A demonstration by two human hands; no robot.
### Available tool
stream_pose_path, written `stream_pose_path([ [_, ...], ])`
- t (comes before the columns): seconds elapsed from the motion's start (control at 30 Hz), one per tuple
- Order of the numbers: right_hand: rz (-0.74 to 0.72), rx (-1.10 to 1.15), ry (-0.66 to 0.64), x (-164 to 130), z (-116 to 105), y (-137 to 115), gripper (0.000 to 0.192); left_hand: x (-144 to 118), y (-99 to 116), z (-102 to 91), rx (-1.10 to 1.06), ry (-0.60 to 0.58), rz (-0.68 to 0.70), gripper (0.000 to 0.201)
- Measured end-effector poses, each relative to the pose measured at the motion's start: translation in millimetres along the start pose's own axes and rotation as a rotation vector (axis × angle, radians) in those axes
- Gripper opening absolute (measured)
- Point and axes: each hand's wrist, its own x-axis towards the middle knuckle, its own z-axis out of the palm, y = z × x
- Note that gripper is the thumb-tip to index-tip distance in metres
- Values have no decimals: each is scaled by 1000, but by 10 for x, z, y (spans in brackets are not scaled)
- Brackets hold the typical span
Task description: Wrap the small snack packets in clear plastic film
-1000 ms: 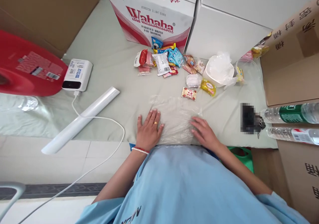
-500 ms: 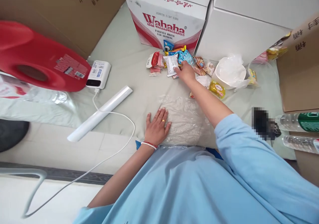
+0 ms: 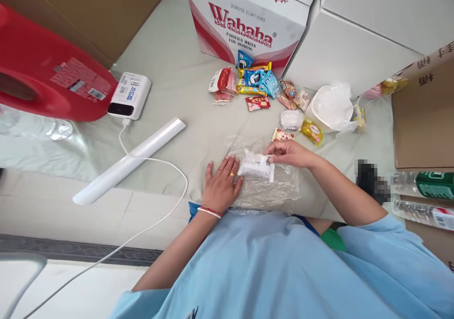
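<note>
My left hand (image 3: 222,182) lies flat with its fingers stretched out, pressed on the left edge of a clear plastic bag (image 3: 269,193) spread on the cloth. My right hand (image 3: 289,153) pinches the right end of a white wrapped snack packet (image 3: 256,165) above the bag; motion blurs the packet. Just beyond that hand lie a cream-coloured snack packet (image 3: 283,135), a white packet (image 3: 291,119) and a yellow snack packet (image 3: 312,131). Farther back are a red snack packet (image 3: 257,103), a blue snack packet (image 3: 269,83) and a red-and-white packet (image 3: 220,80).
Behind the snacks stands a Wahaha water carton (image 3: 244,30). A white bowl (image 3: 319,113) with crumpled plastic sits at the right. On the left are a red jug (image 3: 53,68), a white power bank (image 3: 130,95) with its cable and a long white tube (image 3: 131,160). Bottles (image 3: 422,185) lie far right.
My right hand has drawn the white snack packet from the pile toward me, over the plastic bag. The left hand stays flat in its place. The view has shifted slightly.
</note>
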Motion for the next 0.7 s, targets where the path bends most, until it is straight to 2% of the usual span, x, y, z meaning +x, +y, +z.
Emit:
stream_pose_path([
  [0.07,40,-157,-146,-100,-80,-35,41,-2,1,-4,-11,6,-6,58],
  [0.1,47,-255,-142,-76,-156,-53,38,-2,3,-8,-14,5,-7,59],
  [0.13,49,-354,-72,-3,-256,-66,36,-2,5,-14,-17,2,-8,59],
  [0.17,47,-447,58,112,-377,-71,35,-1,7,-18,-18,-2,-8,60],
  [0.27,48,-640,619,633,-799,-28,32,3,11,-26,-11,-18,-15,60],
  [0.3,50,-683,758,826,-932,4,31,5,11,-26,-3,-21,-18,60],
  [0.33,65,-713,839,1012,-1046,41,32,7,10,-25,5,-24,-19,60],
  [0.4,110,-743,880,1325,-1205,115,38,9,9,-24,24,-31,-15,60],
  [0.5,188,-750,842,1594,-1291,196,41,12,10,-27,52,-41,-9,59],
  [0.6,169,-748,885,1636,-1310,215,39,15,13,-29,57,-41,-13,60],
  [0.7,46,-747,981,1487,-1290,149,46,17,16,-23,37,-29,-21,60],
])
